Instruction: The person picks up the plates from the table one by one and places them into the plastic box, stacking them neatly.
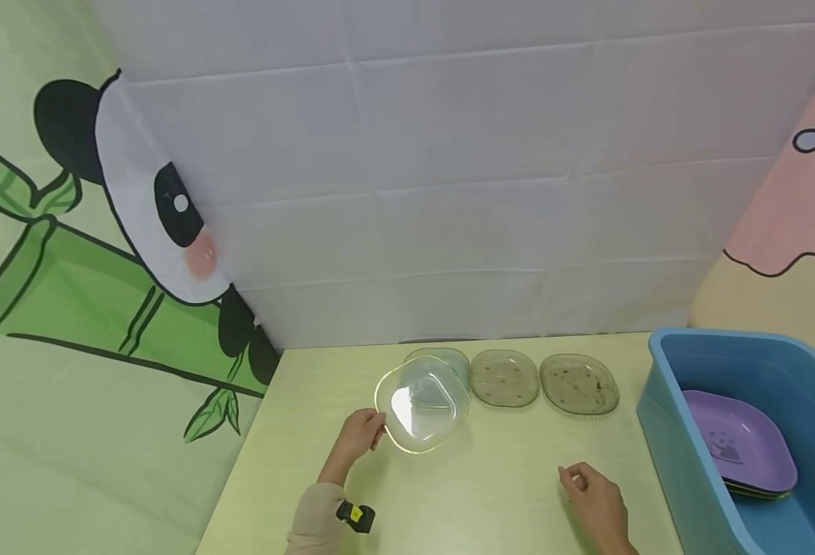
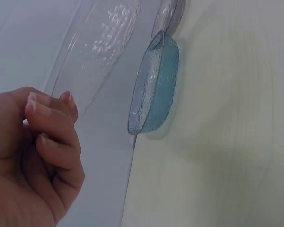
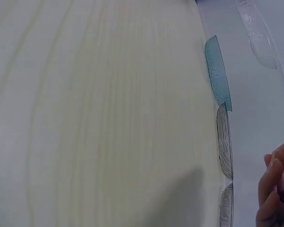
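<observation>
My left hand (image 1: 362,433) pinches the left edge of a clear rounded-square plate (image 1: 414,424) with a yellowish rim, raised above the table. In the left wrist view, thumb and fingertips meet at the rim of this textured plate (image 2: 97,52). Partly behind it in the head view, a pale blue plate (image 1: 459,365) sits near the table's back edge. Two greyish clear plates, a middle one (image 1: 504,378) and a right one (image 1: 579,384), continue the row. My right hand (image 1: 596,501) hovers at the front right, fingers loosely curled, holding nothing.
A blue plastic tub (image 1: 681,455) stands at the right of the pale wooden table (image 1: 490,493). Inside it, a purple plate (image 1: 747,439) with a panda print tops a small stack. White cloth (image 1: 449,231) hangs behind the table, with a printed panda cloth (image 1: 102,401) at left.
</observation>
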